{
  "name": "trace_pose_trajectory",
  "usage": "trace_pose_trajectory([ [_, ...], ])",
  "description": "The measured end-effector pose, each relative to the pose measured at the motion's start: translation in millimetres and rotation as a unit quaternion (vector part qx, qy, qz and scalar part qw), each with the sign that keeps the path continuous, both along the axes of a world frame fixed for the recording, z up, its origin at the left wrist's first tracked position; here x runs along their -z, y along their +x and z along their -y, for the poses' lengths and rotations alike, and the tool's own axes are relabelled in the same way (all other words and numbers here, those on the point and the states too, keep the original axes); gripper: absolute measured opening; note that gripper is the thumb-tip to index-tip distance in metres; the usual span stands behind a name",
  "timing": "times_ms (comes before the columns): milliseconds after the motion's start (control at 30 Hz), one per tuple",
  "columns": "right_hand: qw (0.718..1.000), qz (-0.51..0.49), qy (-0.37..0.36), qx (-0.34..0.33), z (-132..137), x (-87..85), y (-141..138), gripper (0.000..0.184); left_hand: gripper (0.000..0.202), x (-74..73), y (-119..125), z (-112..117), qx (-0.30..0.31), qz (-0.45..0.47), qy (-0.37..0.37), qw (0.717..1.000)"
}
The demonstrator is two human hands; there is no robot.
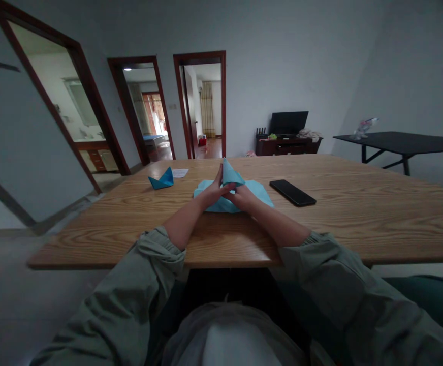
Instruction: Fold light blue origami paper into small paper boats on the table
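Observation:
A light blue folded paper (231, 174) stands upright as a pointed triangle above the tabletop. My left hand (214, 191) holds it from the left, with the thumb along its edge. My right hand (242, 197) is at its lower right side, with the fingers partly hidden by the paper and closed about its bottom edge. Both hands meet beneath the paper. Light blue paper sheets (260, 192) lie flat on the table under my hands. To the left sits a finished-looking darker blue paper boat (162, 179), apart from both hands.
The wooden table (358, 213) spreads wide in front of me. On it lie a black smartphone (292, 192) to the right and a small white paper (180, 173) behind the boat. A black table (408, 142) stands at the far right, and a television (288, 123) on a cabinet at the back.

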State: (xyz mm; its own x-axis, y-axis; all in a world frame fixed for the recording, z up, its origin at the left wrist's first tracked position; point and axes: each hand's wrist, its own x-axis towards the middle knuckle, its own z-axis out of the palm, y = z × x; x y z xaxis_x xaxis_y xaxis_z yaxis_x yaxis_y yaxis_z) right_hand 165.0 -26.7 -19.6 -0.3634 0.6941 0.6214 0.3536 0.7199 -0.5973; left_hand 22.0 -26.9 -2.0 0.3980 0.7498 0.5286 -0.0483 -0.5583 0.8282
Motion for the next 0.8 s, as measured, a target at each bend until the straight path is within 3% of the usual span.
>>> trace_pose_trajectory([
  [200,0.993,-0.109,-0.035,-0.011,2,-6.1,1,0.039,0.077,1.0,-1,0,0.000,0.038,-0.025,0.999],
  [367,0.963,-0.222,-0.147,-0.049,2,-8.0,-2,0.043,0.068,-4.4,-2,6,-0.046,0.061,-0.077,0.994],
  [500,0.942,-0.286,-0.172,-0.027,2,-8.7,0,0.039,0.098,-2.1,-5,3,-0.103,0.016,-0.104,0.989],
  [633,0.946,-0.274,-0.173,0.001,0,-8.6,2,0.036,0.119,4.4,-6,-3,-0.106,0.030,-0.113,0.987],
  [800,0.958,-0.231,-0.165,0.037,-4,-6.4,4,0.031,0.111,7.3,-8,-9,-0.105,0.079,-0.081,0.988],
])
